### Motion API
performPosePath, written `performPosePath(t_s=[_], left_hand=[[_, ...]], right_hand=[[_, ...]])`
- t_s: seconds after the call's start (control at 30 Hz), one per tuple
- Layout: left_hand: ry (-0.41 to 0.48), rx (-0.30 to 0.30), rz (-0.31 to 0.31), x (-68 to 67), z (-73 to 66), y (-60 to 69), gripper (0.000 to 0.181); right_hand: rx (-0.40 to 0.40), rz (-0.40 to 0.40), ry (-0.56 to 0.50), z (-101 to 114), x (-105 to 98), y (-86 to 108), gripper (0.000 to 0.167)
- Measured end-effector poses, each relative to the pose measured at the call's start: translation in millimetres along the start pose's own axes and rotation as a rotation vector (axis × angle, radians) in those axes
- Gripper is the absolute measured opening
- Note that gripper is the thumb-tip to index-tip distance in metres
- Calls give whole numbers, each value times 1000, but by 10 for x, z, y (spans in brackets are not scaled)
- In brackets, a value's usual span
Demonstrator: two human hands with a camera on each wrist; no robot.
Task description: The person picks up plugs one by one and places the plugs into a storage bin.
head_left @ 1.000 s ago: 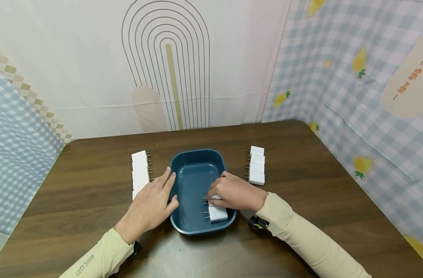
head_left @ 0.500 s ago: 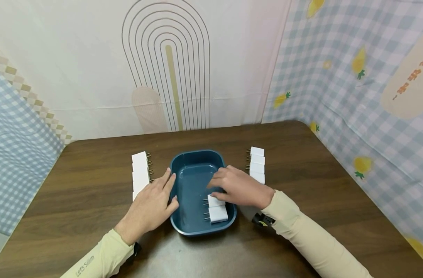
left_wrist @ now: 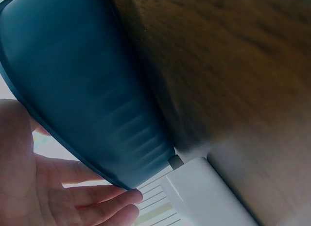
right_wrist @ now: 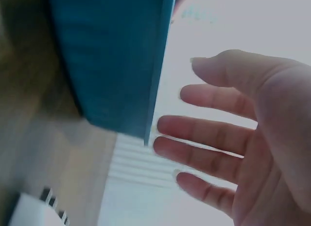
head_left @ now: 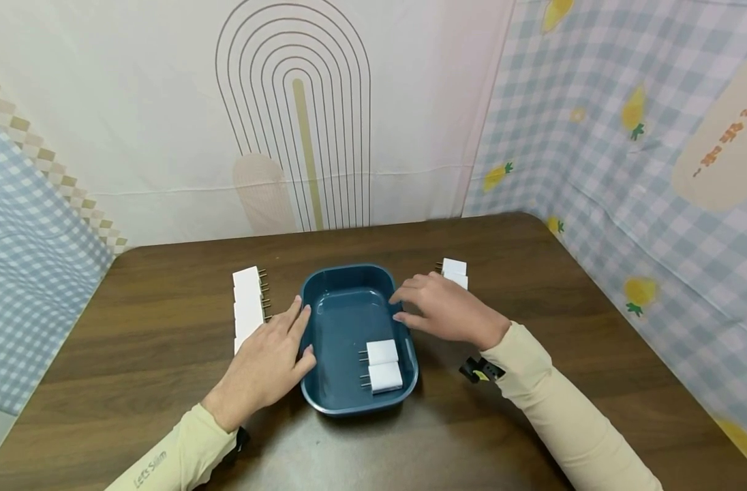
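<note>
A dark blue rectangular tray (head_left: 337, 402) stands mid-table, with two white plug adapters (head_left: 382, 365) side by side in its near right corner, prongs pointing left. The left hand (head_left: 263, 361) rests its extended fingers on the tray's left rim; the left wrist view shows that hand (left_wrist: 63, 192) along the rim with a white adapter (left_wrist: 209, 197) close by. Over the right rim hovers the right hand (head_left: 447, 307), holding nothing. In the right wrist view its fingers (right_wrist: 204, 131) are spread and loosely bent beside the tray wall (right_wrist: 112, 56).
Left of the tray lies a row of white plug adapters (head_left: 247, 300), partly behind the left hand. A second row of adapters (head_left: 454, 267) lies to the right, mostly covered by the right hand. A patterned cloth (head_left: 410, 102) hangs behind the brown table (head_left: 533, 286).
My right hand has let go of the upper adapter in the tray, risen and moved right over the rim toward the right row. The left hand has stayed in place.
</note>
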State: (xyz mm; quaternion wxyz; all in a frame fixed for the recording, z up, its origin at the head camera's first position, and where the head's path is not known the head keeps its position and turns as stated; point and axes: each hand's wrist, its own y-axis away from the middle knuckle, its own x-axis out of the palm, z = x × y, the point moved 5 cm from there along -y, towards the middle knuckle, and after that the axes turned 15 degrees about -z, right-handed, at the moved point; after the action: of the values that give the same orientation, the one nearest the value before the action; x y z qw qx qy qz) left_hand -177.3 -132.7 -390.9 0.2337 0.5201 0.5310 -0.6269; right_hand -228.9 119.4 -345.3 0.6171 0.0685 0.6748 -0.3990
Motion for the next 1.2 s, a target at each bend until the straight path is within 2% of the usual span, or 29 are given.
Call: performPosePath(t_s=[0.1, 0.23, 0.37, 0.47, 0.77, 1.0, 1.2], left_hand=[[3, -6, 6, 2, 3, 0, 67], [5, -12, 9, 5, 5, -6, 67], [2, -12, 8, 5, 8, 2, 67], [-1, -7, 2, -2, 10, 2, 67], [7, -8, 12, -3, -4, 1, 67], [3, -7, 6, 1, -4, -5, 67], [4, -7, 3, -2, -1, 0, 67]], right_hand=[[26, 41, 74, -78, -4, 18, 22], [82, 150, 151, -178, 21, 52, 24], [159, 259, 151, -274, 90, 97, 22], [208, 297, 135, -338, 123, 124, 21], [247, 314, 182, -445, 151, 193, 37], [252, 313, 192, -506, 192, 211, 35], [248, 295, 191, -542, 206, 218, 26]])
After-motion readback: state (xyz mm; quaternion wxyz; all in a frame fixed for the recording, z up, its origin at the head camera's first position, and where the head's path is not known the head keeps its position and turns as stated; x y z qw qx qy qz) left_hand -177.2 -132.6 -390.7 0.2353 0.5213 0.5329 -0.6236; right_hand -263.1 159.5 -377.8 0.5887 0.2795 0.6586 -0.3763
